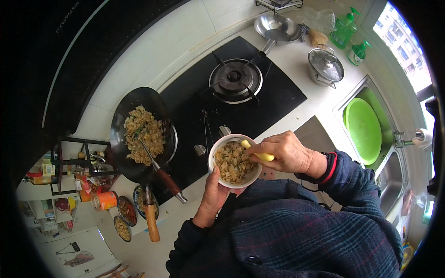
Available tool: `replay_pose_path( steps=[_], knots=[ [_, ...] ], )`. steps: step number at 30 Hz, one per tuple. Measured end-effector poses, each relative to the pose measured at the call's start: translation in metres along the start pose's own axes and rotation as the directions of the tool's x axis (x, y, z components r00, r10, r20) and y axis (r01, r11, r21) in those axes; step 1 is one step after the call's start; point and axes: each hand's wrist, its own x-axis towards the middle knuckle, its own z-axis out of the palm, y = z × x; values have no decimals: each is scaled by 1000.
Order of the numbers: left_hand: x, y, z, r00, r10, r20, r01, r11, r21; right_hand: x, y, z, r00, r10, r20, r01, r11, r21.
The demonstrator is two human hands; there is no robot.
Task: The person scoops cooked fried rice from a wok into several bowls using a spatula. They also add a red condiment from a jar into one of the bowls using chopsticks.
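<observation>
In my left hand (210,198) is a white bowl (212,160), gripped at its near-left side with the thumb by the rim. Chopped, cooked food (233,163) with bits of green fills much of it. My right hand (283,153) is closed around a utensil's yellow handle (265,157) over the bowl's right side; its far end is hidden in the food or behind my fingers. To the left, a dark wok (120,114) holds a larger heap of similar food (144,128). A spatula with a wooden handle (168,183) leans in that wok.
A black gas hob (278,92) spans the counter, its second burner (234,75) bare. Beyond lie a steel pan (276,26) and a lidded pot (326,67). A green basin (361,130) sits in the right sink. Dishes of food (127,210) stand left of the wooden wok handle (151,222).
</observation>
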Motion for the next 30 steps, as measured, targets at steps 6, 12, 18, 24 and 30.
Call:
replay_pose_path(
  steps=[6,12,18,24,30],
  knots=[
    [16,-3,10,997,25,-78,-26,1000,-5,-10,16,10,838,546,-13,-471,735,488],
    [39,-7,25,996,1,-91,-11,994,-111,-33,39,5,707,618,344,-671,431,603],
    [71,-22,40,997,-75,21,76,995,-71,-58,59,18,720,593,360,-409,-56,911],
    [88,-31,25,989,-63,131,41,986,161,-64,105,-3,637,767,74,-178,53,983],
    [54,-36,-7,991,-134,9,123,933,339,-49,150,-27,523,846,-102,-70,162,984]
  ],
)
